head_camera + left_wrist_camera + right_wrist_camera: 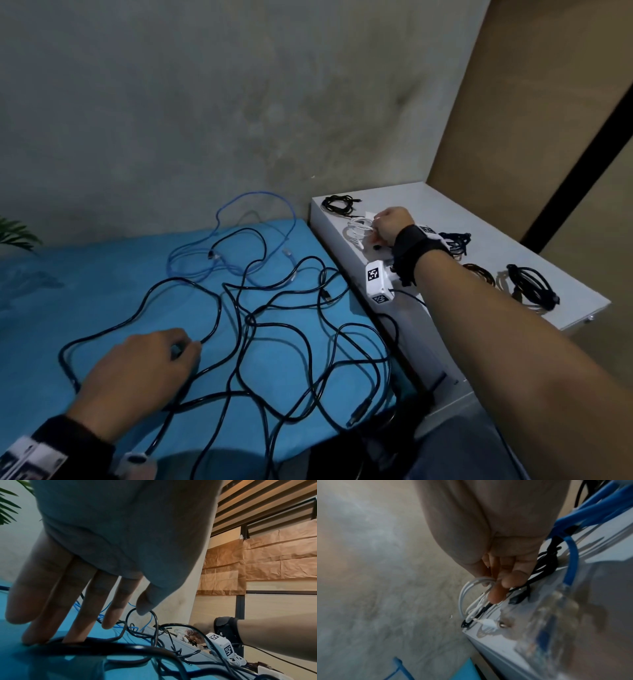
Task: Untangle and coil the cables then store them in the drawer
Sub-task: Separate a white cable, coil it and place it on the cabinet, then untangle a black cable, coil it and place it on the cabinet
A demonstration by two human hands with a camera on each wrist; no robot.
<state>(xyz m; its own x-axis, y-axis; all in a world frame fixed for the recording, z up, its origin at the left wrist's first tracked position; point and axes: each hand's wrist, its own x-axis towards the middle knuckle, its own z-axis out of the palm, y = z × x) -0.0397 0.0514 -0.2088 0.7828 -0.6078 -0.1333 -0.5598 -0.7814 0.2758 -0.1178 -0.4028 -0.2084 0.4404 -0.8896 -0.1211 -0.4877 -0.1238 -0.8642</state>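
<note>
Several long black cables lie tangled on the blue table top, with a light blue cable looped behind them. My left hand rests on one black cable near the front left, fingers straight and pressing down. My right hand reaches over the white drawer unit and pinches a small coiled white cable. In the right wrist view its fingers curl through the white loops, just above the unit's top.
Coiled cables sit on the unit's top: a black one at the back, a dark blue bundle, a brown one and a black one. A grey wall stands behind. A plant shows at far left.
</note>
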